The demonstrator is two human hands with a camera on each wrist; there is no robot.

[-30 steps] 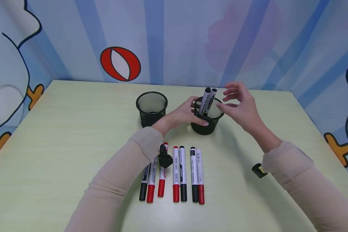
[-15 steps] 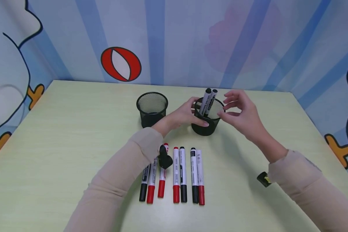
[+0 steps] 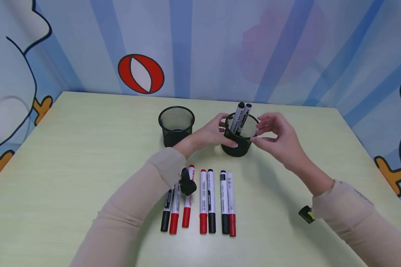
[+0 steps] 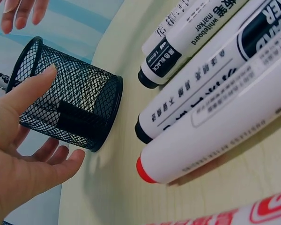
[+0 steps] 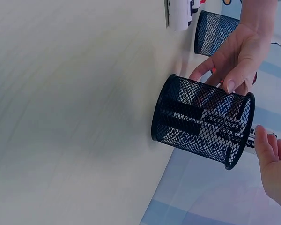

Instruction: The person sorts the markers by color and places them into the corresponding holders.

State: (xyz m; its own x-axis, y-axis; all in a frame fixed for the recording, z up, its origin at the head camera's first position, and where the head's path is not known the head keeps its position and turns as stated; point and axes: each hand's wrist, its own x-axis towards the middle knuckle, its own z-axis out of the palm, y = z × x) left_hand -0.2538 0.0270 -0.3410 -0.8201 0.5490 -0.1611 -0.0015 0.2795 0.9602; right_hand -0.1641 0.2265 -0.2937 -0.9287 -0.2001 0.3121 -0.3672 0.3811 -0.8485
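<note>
My left hand (image 3: 208, 134) holds a black mesh pen cup (image 3: 236, 149) from its left side, thumb across the front and fingers behind. Two whiteboard markers (image 3: 238, 118) lean inside the cup, black ends up; their lower ends show through the mesh in the right wrist view. My right hand (image 3: 282, 138) is at the cup's right rim, thumb and fingers loosely bent. In the left wrist view the fingertips (image 4: 22, 18) of that hand hang past the cup's mouth with nothing between them.
A second black mesh pen cup (image 3: 176, 137) stands to the left, behind my left wrist. Several red and black whiteboard markers (image 3: 203, 193) lie in a row nearer me, some partly covered by my left sleeve. A patterned wall (image 3: 214, 48) rises behind the table (image 3: 87, 148).
My right hand has come down a little along the right side of the cup's rim. My left hand, the cup and the markers stay nearly as they were.
</note>
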